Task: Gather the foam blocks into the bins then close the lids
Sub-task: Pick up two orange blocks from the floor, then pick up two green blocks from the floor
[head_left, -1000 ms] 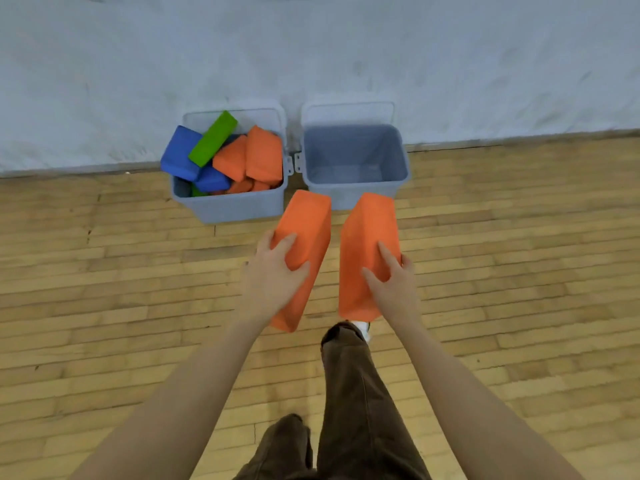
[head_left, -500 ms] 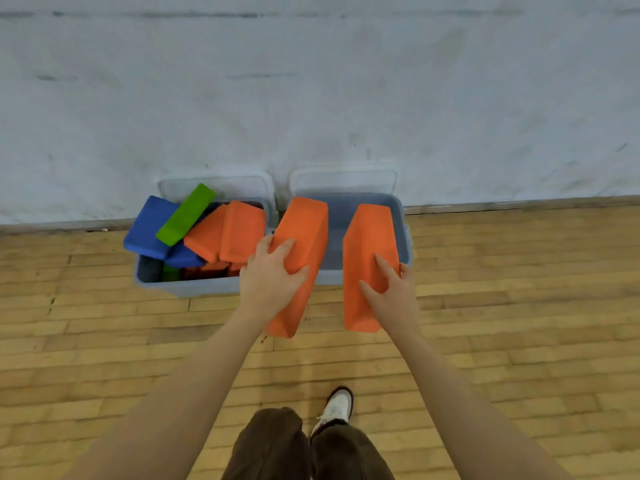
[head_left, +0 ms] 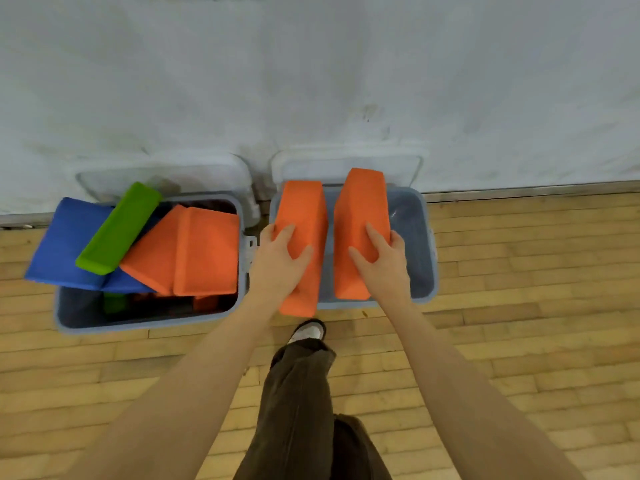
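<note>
Over the right bin [head_left: 428, 237], hands grip 2 unmarked orange blocks [head_left: 303, 216].

Your left hand [head_left: 277, 261] grips one orange foam block [head_left: 301, 244] and your right hand [head_left: 381, 265] grips another orange block [head_left: 360, 230], both held over the right grey bin [head_left: 424, 244]. Its lid [head_left: 346, 164] leans open against the white wall [head_left: 311, 71]. Just beside it, the left bin [head_left: 145, 320] is heaped with blue [head_left: 59, 251], green [head_left: 117, 226] and orange blocks [head_left: 204, 251]. Below, your shoe [head_left: 308, 330] rests on the wooden floor [head_left: 519, 306].
</note>
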The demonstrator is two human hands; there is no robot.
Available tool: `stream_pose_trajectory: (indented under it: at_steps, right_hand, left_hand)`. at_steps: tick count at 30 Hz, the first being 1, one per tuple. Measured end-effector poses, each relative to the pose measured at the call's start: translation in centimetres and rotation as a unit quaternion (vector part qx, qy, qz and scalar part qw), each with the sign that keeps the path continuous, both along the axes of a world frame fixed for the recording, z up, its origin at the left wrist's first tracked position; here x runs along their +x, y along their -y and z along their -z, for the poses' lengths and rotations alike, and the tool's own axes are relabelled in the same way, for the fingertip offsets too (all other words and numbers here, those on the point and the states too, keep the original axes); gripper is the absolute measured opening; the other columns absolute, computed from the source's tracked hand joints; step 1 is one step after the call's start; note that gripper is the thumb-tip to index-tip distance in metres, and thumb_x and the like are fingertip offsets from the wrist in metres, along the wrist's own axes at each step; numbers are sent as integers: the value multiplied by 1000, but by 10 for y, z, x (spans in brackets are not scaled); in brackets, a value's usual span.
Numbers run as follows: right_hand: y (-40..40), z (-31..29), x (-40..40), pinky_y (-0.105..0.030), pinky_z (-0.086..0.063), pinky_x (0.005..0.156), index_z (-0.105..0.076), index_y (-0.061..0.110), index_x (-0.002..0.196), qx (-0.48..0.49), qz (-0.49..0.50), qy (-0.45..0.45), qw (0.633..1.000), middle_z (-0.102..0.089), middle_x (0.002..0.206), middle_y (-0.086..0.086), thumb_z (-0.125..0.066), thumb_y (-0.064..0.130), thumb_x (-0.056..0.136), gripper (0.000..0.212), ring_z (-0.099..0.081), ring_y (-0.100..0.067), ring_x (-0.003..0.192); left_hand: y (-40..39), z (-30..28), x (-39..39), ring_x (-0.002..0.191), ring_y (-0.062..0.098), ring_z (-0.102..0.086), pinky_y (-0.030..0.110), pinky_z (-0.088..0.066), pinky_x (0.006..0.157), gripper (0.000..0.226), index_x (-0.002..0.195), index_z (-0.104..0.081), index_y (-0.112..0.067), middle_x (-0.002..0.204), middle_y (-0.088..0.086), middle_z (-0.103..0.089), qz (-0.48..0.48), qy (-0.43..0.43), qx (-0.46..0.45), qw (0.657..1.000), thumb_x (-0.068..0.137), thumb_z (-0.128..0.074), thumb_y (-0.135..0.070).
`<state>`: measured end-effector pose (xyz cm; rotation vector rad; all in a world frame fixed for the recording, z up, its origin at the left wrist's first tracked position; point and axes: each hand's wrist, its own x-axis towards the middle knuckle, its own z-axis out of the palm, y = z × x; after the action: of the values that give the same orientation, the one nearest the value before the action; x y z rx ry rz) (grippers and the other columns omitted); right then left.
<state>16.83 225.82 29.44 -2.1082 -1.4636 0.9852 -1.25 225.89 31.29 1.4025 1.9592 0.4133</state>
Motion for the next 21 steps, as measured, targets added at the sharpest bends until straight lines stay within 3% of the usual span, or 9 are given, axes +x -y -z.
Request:
stream_pose_trajectory:
  at_steps: [3, 7, 12, 15, 18, 21]
  right_hand:
    - [-34, 24, -1, -51, -42, 98, -41, 35, 140, -55, -6, 26, 998, -19, 154, -2, -52, 41, 92, 49, -31, -25, 136]
    - [-44, 18, 11, -48, -45, 94, -40, 27, 142, -54, 20, 24, 998, -33, 146, -2, -49, 36, 95, 48, -41, -24, 127]
    - [-6, -29, 47, -37, -46, 86, -44, 18, 139, -68, 156, -29, 985, -50, 124, -6, -48, 33, 97, 45, -54, -19, 103]
    - [40, -67, 74, -27, -42, 76, -49, 17, 135, -79, 256, -55, 962, -56, 114, -2, -47, 31, 97, 40, -52, -12, 92]
    - [102, -103, 93, -23, -39, 63, -54, 17, 130, -94, 363, -57, 925, -58, 108, 0, -45, 32, 98, 36, -52, -9, 83]
    - [177, -129, 98, -19, -37, 52, -52, 19, 131, -101, 462, -79, 878, -55, 112, 2, -43, 33, 99, 36, -52, -2, 72]
  left_hand:
    - [-40, 28, -6, 135, 34, -31, 47, -33, 106, 51, 141, -40, -17, 150, 14, -28, 66, -53, -48, 995, 94, -48, -34]
    - [-68, 15, -12, 126, 34, -40, 45, -37, 102, 46, 139, -42, -13, 142, 12, -40, 154, -95, -52, 982, 96, -45, -28]
    - [-78, -43, 12, 119, 32, -47, 42, -40, 95, 39, 134, -45, -8, 135, 14, -47, 239, -66, -71, 966, 97, -42, -24]
    - [-68, -77, 53, 104, 31, -56, 40, -44, 86, 33, 124, -53, -5, 112, 13, -59, 290, -23, -101, 951, 96, -43, -20]
    - [-40, -100, 100, 101, 24, -56, 29, -40, 84, 35, 128, -52, -12, 112, 6, -60, 381, -12, -125, 916, 95, -44, -23]
    - [2, -113, 147, 112, 25, -52, 28, -36, 89, 35, 128, -52, -11, 122, 7, -59, 508, -10, -142, 849, 96, -43, -22]
